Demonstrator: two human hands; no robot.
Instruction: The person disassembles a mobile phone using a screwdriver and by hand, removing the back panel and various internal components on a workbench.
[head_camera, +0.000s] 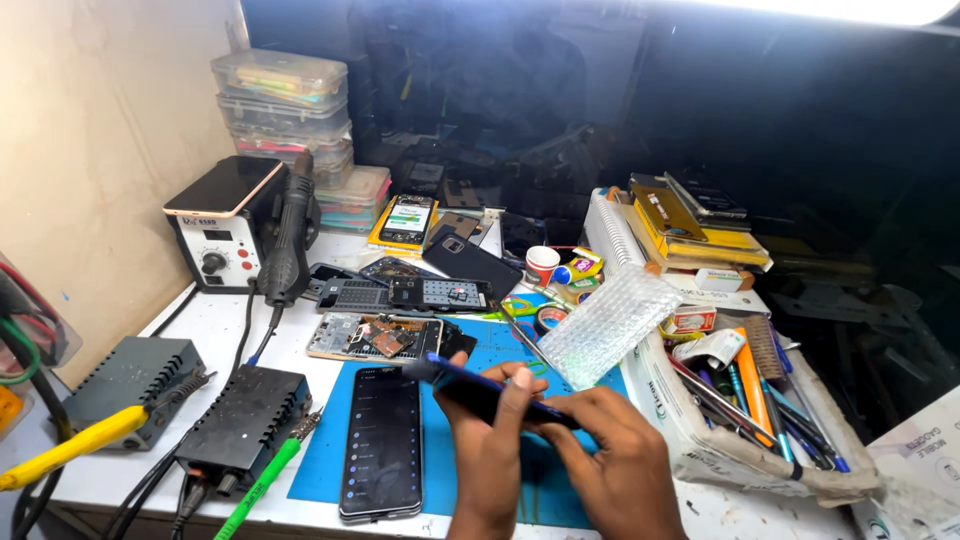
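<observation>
- Nearest the camera, the left hand (490, 450) rises from the bottom edge, its grip clenched around a dark phone (480, 390) with a blue rim, thumb on top.
- The right hand (615, 455) comes in beside it, fingers pinching the same phone's right end; the phone is held tilted above the blue mat (320, 455).
- A lit phone (382, 440) lies flat on the mat, just left of the hands.
- An opened phone (375, 337) showing its boards lies beyond it on the table (215, 325).
- A white tray (690, 450) on the right holds pens, tweezers and brushes.
- Stacked clear boxes (285, 105) stand at the back left.
</observation>
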